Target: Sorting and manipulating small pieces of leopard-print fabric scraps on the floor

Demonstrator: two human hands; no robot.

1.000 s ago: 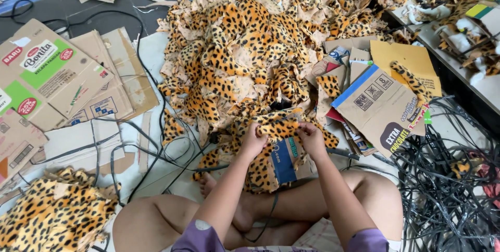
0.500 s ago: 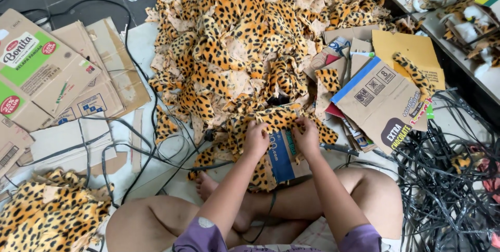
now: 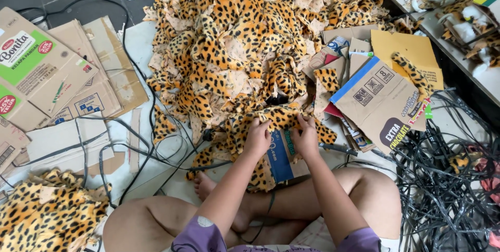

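Note:
I sit cross-legged on the floor. My left hand [image 3: 258,138] and my right hand [image 3: 306,138] both grip a leopard-print plush fabric piece [image 3: 278,118] that lies over a brown and blue cardboard piece [image 3: 282,159] in front of my legs. The fingers of both hands curl over the fabric's near edge, close together. Just beyond them rises a large heap of leopard-print fabric pieces [image 3: 245,38].
Flattened cardboard boxes [image 3: 47,75] lie at the left, more cardboard [image 3: 383,101] at the right. Black cables [image 3: 130,142] cross the floor on the left; a tangle of black straps [image 3: 448,179] fills the lower right. A smaller leopard-print pile [image 3: 47,215] sits lower left.
Both hands have slid a little toward each other and downward along the fabric edge over the cardboard piece. The view has shifted slightly.

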